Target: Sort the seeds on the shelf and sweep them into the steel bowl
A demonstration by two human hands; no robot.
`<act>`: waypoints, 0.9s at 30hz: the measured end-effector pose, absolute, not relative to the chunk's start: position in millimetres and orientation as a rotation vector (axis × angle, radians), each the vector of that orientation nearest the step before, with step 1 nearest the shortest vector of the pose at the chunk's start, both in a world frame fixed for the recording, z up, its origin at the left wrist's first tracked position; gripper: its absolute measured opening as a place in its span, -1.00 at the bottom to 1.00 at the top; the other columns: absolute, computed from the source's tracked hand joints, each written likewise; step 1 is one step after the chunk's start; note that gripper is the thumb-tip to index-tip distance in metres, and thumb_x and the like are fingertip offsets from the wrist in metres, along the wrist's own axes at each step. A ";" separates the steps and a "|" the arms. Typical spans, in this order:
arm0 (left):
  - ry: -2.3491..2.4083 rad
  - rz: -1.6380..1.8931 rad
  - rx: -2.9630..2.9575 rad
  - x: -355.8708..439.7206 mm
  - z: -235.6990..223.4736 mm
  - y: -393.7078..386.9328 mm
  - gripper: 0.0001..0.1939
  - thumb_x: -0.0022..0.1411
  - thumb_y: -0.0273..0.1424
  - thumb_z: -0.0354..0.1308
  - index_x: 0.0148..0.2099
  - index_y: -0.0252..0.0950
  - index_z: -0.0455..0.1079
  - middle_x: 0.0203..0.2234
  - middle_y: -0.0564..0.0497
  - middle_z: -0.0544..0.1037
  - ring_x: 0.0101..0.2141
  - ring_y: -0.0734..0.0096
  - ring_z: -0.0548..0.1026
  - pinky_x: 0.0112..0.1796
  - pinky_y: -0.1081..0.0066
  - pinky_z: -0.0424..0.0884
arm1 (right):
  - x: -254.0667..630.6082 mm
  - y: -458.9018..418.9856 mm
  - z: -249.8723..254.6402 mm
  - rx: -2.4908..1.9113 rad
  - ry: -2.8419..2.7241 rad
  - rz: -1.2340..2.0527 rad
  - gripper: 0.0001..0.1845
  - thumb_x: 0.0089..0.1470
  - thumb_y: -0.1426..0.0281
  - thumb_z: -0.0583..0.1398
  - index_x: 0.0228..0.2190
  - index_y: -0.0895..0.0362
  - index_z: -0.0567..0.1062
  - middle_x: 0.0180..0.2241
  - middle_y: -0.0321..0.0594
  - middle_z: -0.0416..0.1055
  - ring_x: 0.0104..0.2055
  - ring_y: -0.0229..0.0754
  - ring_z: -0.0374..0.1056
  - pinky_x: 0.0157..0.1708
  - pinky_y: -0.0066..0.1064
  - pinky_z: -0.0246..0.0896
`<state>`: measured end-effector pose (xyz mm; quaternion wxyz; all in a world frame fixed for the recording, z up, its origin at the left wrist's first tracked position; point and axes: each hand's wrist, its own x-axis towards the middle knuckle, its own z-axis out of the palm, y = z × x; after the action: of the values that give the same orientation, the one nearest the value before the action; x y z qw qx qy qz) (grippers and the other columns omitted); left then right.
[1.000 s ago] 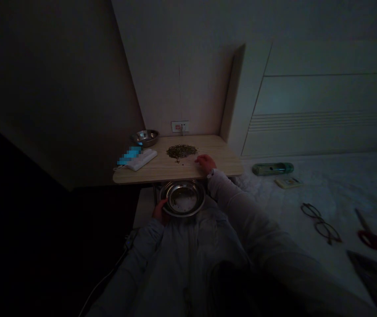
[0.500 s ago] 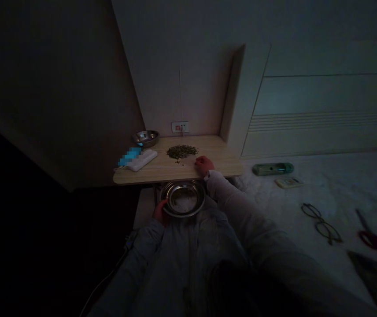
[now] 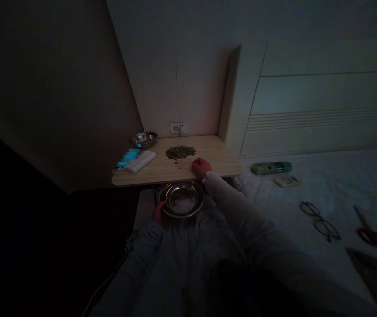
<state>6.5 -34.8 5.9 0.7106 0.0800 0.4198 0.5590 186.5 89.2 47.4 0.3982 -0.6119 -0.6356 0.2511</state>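
Observation:
My left hand [image 3: 160, 213] grips the left rim of a shiny metal bowl [image 3: 194, 207], held under the table's front edge. A few dark bits lie inside that bowl. On the wooden table [image 3: 221, 154] spreads a heap of small greenish-brown grains [image 3: 179, 152]. My right hand [image 3: 201, 166] is closed over the tabletop, right of and nearer than the heap. From its fingers a pale, see-through flat piece [image 3: 184, 164] extends left along the near side of the grains; the dim light hides its exact kind.
A second metal bowl [image 3: 144, 140] stands at the table's back left, near a white power strip [image 3: 141, 162] and a blurred blue patch [image 3: 128, 157]. On the white bedding at right lie a green case [image 3: 271, 168], glasses [image 3: 320, 220] and red-handled scissors [image 3: 373, 237]. A socket [image 3: 178, 127] is behind.
My right hand and the see-through piece have moved slightly left and toward me, to the near edge of the grains. My left hand still holds the bowl; the view shifted a little.

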 end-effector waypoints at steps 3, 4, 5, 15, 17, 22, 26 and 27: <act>0.935 1.249 0.171 5.8 5.4 -34.1 -0.77 -0.02 -0.53 -0.05 -0.63 -0.31 0.35 -0.75 0.01 0.44 -0.40 0.29 0.46 -0.33 0.38 0.36 | 186.7 89.5 46.9 -1.572 -1.603 0.617 -0.84 -0.04 0.36 0.10 -0.43 0.22 0.36 -0.46 -0.30 0.32 -0.40 -0.30 0.25 -0.35 -0.36 0.15; 0.939 1.249 0.167 5.7 5.6 -34.1 -0.77 -0.02 -0.53 -0.05 -0.63 -0.31 0.35 -0.75 0.01 0.44 -0.40 0.30 0.46 -0.33 0.39 0.36 | 186.8 89.6 46.7 -1.571 -1.604 0.617 -0.86 -0.06 0.37 0.11 -0.46 0.21 0.37 -0.49 -0.31 0.32 -0.41 -0.30 0.25 -0.35 -0.38 0.15; 0.942 1.246 0.164 5.7 5.9 -34.1 -0.77 -0.02 -0.53 -0.04 -0.63 -0.31 0.35 -0.75 0.01 0.44 -0.41 0.30 0.46 -0.34 0.40 0.36 | 186.9 89.9 46.4 -1.566 -1.607 0.620 -0.89 -0.08 0.39 0.12 -0.47 0.20 0.38 -0.52 -0.32 0.32 -0.42 -0.31 0.25 -0.36 -0.39 0.14; 0.941 1.229 0.164 5.7 4.0 -33.9 -0.72 0.01 -0.53 -0.09 -0.62 -0.37 0.37 -0.75 -0.03 0.45 -0.44 0.33 0.47 -0.34 0.40 0.36 | 188.5 96.2 37.3 -1.498 -1.672 0.714 -0.78 0.01 0.32 0.05 -0.44 0.24 0.36 -0.49 -0.31 0.33 -0.44 -0.34 0.27 -0.39 -0.39 0.20; 0.939 1.230 0.167 5.3 3.6 -33.9 -0.73 0.01 -0.54 -0.08 -0.64 -0.37 0.36 -0.75 -0.03 0.45 -0.44 0.33 0.47 -0.34 0.41 0.36 | 188.6 96.8 36.5 -1.496 -1.678 0.718 -0.78 0.01 0.32 0.05 -0.44 0.24 0.36 -0.47 -0.30 0.33 -0.42 -0.33 0.27 -0.38 -0.38 0.20; 0.932 1.233 0.176 5.4 4.0 -35.0 -0.72 0.02 -0.54 -0.08 -0.63 -0.38 0.37 -0.75 -0.03 0.45 -0.45 0.34 0.47 -0.34 0.42 0.36 | 188.5 94.6 38.1 -1.492 -1.714 0.736 -0.77 0.02 0.32 0.04 -0.39 0.24 0.36 -0.40 -0.27 0.34 -0.39 -0.32 0.28 -0.36 -0.36 0.21; 0.937 1.232 0.179 6.2 5.6 -35.8 -0.72 0.03 -0.53 -0.09 -0.61 -0.40 0.38 -0.74 -0.04 0.46 -0.45 0.33 0.47 -0.34 0.39 0.37 | 188.0 93.3 38.7 -1.494 -1.735 0.750 -0.77 0.02 0.32 0.04 -0.36 0.24 0.35 -0.38 -0.25 0.33 -0.39 -0.32 0.28 -0.37 -0.37 0.22; 0.940 1.231 0.180 6.3 6.0 -35.9 -0.72 0.03 -0.53 -0.09 -0.61 -0.40 0.39 -0.73 -0.04 0.46 -0.45 0.32 0.47 -0.34 0.39 0.37 | 187.9 93.5 38.5 -1.493 -1.737 0.753 -0.77 0.03 0.32 0.04 -0.35 0.24 0.35 -0.38 -0.25 0.33 -0.39 -0.32 0.28 -0.38 -0.37 0.22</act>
<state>6.3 -35.9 6.0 0.7111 0.0812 0.4238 0.5552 187.9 93.5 38.5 0.3572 -0.5785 -0.6729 0.2915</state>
